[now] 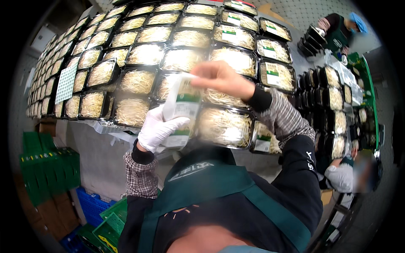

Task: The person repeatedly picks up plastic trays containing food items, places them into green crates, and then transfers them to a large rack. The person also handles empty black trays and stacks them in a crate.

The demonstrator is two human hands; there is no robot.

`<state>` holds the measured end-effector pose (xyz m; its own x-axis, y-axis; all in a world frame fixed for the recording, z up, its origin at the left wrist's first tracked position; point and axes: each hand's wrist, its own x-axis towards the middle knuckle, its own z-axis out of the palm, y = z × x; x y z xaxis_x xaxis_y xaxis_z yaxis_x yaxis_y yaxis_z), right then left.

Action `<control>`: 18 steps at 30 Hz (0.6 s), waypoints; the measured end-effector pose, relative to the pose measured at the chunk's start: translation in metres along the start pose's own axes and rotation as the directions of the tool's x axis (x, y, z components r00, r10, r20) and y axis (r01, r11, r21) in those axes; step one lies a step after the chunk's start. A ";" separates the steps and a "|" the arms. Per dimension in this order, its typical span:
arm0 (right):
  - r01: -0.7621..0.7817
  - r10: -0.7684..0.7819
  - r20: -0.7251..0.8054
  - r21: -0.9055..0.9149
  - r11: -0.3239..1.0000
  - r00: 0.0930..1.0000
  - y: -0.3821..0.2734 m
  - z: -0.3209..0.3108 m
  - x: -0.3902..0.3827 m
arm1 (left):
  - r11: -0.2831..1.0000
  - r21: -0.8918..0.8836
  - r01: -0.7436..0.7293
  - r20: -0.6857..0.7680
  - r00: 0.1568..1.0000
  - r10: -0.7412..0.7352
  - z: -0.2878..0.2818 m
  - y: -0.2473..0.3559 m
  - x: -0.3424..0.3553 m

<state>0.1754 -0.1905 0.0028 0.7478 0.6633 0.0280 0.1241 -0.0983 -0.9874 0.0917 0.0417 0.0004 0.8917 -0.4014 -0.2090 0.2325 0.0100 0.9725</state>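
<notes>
Fingers of both hands hold a white label strip [181,110] with green bands, blurred, above sprout trays [223,126]

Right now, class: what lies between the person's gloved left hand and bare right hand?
In the head view, a label sheet spans from the left hand to the right hand, above sprout trays.

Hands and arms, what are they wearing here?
The left hand wears a white glove; the right hand is bare. Both forearms have checked sleeve covers with black cuffs, over dark sleeves. The right sleeve bears small white lettering. A green apron covers the chest.
</notes>
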 end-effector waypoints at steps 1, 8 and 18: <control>0.065 -0.067 -0.119 -0.016 0.998 0.991 -0.005 0.027 -0.011 | 0.991 -0.092 -0.099 0.014 0.995 0.101 0.006 0.004 0.001; 0.155 -0.706 -0.344 -0.828 0.539 0.619 -0.031 0.077 -0.023 | 0.952 -0.052 -0.303 -0.236 0.930 0.283 0.013 0.000 0.005; -0.457 -0.214 -0.574 -0.785 0.418 0.790 0.097 -0.099 0.011 | 0.991 0.031 0.128 0.206 0.970 -0.131 -0.040 -0.007 -0.056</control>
<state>0.2602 -0.2665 -0.0770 0.9389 0.1192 0.3228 0.2219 -0.9267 -0.3033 0.0554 0.1007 0.0013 0.7543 -0.5791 -0.3094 0.3323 -0.0698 0.9406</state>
